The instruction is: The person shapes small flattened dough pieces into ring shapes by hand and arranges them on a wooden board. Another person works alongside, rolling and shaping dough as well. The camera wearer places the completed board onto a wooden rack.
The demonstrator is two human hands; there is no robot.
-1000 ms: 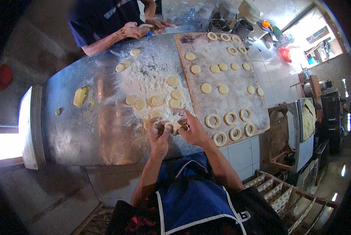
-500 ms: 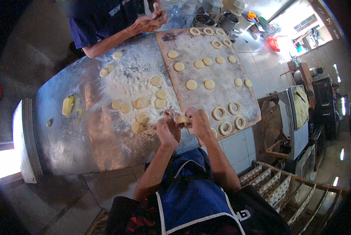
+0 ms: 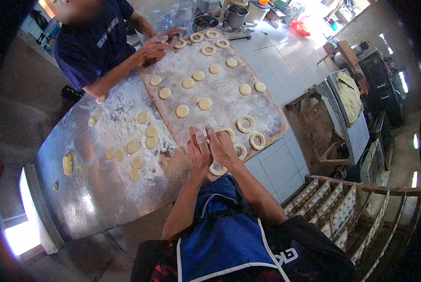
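1. Shifted since a second ago: both hands, off the floured patch of the metal table and over to the near corner of the wooden board.
2. On that board: flat dough discs in the middle, finished rings toward the near edge, a co-worker's hands at the far end.
3. Left hand and right hand pressed close together, fingers half curled and tips meeting; cannot tell if any dough is pinched between them.
4. Nearest dough ring lying just below the wrists, at the board's very edge.
5. Probably best done so: keep the fingers floured, stretch evenly all around, set down beside the neighbours without touching them, away from the edge.
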